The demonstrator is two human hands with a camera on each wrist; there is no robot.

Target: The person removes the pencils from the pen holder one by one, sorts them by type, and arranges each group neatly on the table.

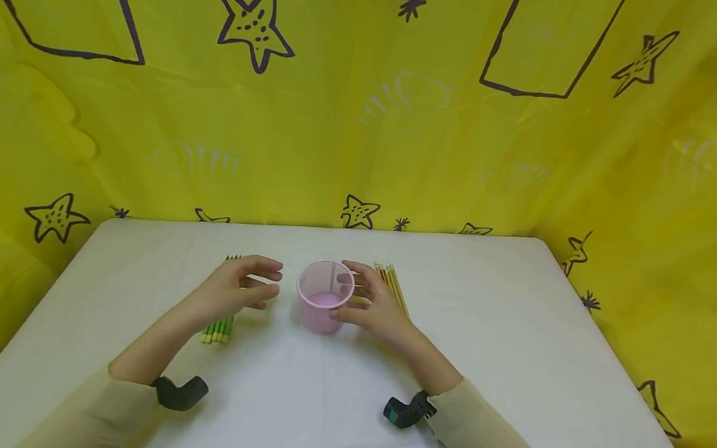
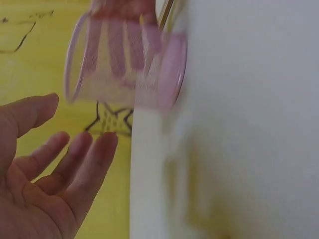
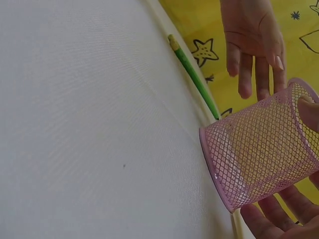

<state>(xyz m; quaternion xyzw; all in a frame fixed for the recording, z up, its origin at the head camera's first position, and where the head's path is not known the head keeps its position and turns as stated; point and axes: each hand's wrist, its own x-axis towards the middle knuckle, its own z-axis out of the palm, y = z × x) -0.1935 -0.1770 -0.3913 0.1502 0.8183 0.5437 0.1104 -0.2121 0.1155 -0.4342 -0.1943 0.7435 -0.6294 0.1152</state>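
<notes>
A pink mesh pencil cup (image 1: 322,317) stands upright near the middle of the table. My right hand (image 1: 379,308) holds it from the right, thumb on the near side and fingers round the far side; in the right wrist view its mesh wall (image 3: 259,149) shows between thumb and fingers. To the cup's left, my left hand (image 1: 234,291) hovers with loosely bent fingers, apart from the cup and holding nothing. Partly hidden under that hand lie several green pencils (image 1: 218,329). Several yellow pencils (image 1: 394,284) lie beyond my right hand, partly covered by it.
The white table (image 1: 316,412) has its far edge against a yellow curtain (image 1: 314,142) with dark star drawings. More curtain hangs along both sides. A dark wrist device (image 1: 180,393) sits on the left wrist, another (image 1: 408,410) on the right.
</notes>
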